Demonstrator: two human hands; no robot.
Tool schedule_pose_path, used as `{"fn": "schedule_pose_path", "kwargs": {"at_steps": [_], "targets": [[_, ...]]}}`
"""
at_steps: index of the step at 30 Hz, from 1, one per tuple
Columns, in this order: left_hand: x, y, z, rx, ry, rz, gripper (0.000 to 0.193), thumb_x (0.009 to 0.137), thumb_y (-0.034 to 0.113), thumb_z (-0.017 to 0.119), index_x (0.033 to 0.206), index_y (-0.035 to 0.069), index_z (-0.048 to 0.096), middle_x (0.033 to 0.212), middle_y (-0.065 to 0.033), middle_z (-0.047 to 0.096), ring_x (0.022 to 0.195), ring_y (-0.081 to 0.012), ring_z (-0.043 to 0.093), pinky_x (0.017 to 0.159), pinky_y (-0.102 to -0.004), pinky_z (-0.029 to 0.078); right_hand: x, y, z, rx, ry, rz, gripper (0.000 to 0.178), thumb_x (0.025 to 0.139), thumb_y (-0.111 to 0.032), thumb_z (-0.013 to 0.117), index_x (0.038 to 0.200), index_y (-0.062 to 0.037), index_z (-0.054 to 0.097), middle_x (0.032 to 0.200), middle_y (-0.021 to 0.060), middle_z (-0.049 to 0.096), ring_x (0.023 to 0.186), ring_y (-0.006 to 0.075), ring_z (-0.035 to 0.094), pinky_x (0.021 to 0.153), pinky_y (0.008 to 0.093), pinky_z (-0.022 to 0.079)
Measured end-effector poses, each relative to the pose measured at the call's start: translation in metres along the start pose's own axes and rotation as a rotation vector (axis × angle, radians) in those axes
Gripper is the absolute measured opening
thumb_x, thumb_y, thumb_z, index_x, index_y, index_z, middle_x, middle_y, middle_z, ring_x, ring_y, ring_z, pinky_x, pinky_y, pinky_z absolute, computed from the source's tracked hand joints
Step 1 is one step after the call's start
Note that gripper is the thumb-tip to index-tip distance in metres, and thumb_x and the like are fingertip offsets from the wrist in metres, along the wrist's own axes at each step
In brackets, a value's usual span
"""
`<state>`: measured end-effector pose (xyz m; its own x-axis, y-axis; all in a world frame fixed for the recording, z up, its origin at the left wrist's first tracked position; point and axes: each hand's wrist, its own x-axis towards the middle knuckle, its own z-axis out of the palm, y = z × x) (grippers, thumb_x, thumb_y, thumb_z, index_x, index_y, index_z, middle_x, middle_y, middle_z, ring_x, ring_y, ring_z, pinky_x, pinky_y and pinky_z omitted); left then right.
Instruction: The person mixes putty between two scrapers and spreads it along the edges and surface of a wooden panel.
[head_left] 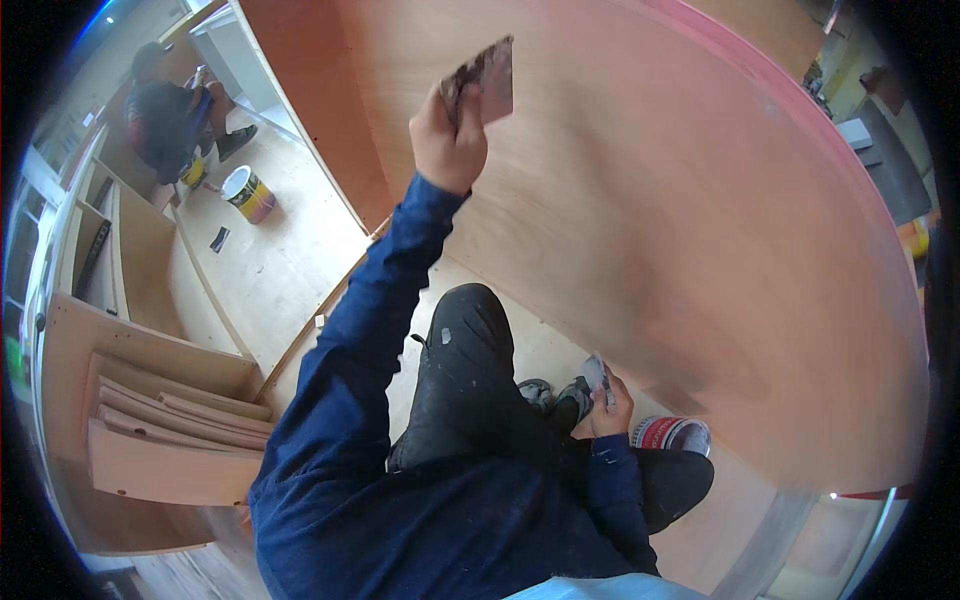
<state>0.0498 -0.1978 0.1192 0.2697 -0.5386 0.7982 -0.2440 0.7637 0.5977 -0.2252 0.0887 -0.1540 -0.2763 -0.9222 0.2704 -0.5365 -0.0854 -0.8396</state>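
My left hand [450, 145] is raised on an outstretched arm, its fingers closed on a flat, thin scraper [493, 82] smeared dark along its top edge. The scraper is right by the broad curved wooden panel [620, 190]; whether it touches is hard to tell. Low by my right knee, my right hand [612, 408] grips a smaller scraper [595, 372] with greyish-white stuff on it. Beside that hand stands an open tin [672, 436] with a red label.
Stacked curved wooden pieces [180, 420] lie in a wooden frame [75, 350] at left. Farther off, another person [165, 115] crouches near an open bucket [248, 195]. A small dark piece [220, 239] lies on the pale floor [285, 275].
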Motion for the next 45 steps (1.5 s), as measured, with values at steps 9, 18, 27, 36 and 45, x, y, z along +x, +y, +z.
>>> {"fn": "schedule_pose_path", "kwargs": {"at_steps": [9, 18, 27, 36, 45], "targets": [[0.076, -0.004, 0.023, 0.240, 0.170, 0.329, 0.014, 0.088, 0.014, 0.057, 0.097, 0.005, 0.064, 0.072, -0.0202, 0.064, 0.066, -0.0395, 0.065, 0.057, -0.0429, 0.052, 0.002, 0.003, -0.002, -0.014, -0.028, 0.024, 0.034, 0.089, 0.002, 0.055, 0.123, -0.0004, 0.061, 0.097, 0.0142, 0.065, 0.080, 0.0171, 0.061, 0.070, 0.0276, 0.050], [0.081, 0.003, 0.029, 0.336, 0.153, 0.330, 0.017, 0.090, 0.016, 0.056, 0.099, 0.004, 0.064, 0.082, -0.0215, 0.066, 0.080, -0.0384, 0.068, 0.067, -0.0392, 0.054, 0.001, -0.008, -0.003, 0.008, 0.007, 0.047, 0.031, 0.090, -0.003, 0.057, 0.120, 0.0023, 0.061, 0.102, 0.0188, 0.066, 0.093, 0.0239, 0.064, 0.081, 0.0312, 0.049], [0.078, 0.004, 0.033, 0.480, 0.147, 0.291, 0.013, 0.090, 0.015, 0.055, 0.097, 0.007, 0.064, 0.072, -0.0204, 0.065, 0.070, -0.0397, 0.066, 0.061, -0.0452, 0.053, 0.001, -0.003, -0.003, 0.016, -0.046, 0.093, 0.032, 0.090, -0.006, 0.057, 0.122, -0.0011, 0.062, 0.106, 0.0198, 0.066, 0.099, 0.0294, 0.065, 0.088, 0.0361, 0.050], [0.070, 0.003, 0.037, 0.567, 0.085, 0.293, 0.022, 0.088, 0.015, 0.055, 0.108, 0.010, 0.064, 0.070, -0.0162, 0.066, 0.061, -0.0365, 0.065, 0.055, -0.0448, 0.052, 0.000, 0.006, 0.000, 0.040, -0.051, 0.116, 0.034, 0.089, -0.003, 0.057, 0.122, -0.0007, 0.061, 0.107, 0.0195, 0.066, 0.097, 0.0290, 0.065, 0.087, 0.0358, 0.050], [0.080, 0.018, 0.057, -0.329, -0.242, -0.419, 0.044, 0.103, 0.022, 0.045, 0.141, 0.000, 0.041, 0.136, -0.0166, 0.048, 0.122, -0.0252, 0.049, 0.106, -0.0288, 0.036, 0.011, -0.016, 0.003, 0.073, -0.089, 0.181, 0.033, 0.087, -0.001, 0.058, 0.120, 0.0015, 0.062, 0.105, 0.0194, 0.067, 0.098, 0.0279, 0.065, 0.087, 0.0365, 0.050]]}}
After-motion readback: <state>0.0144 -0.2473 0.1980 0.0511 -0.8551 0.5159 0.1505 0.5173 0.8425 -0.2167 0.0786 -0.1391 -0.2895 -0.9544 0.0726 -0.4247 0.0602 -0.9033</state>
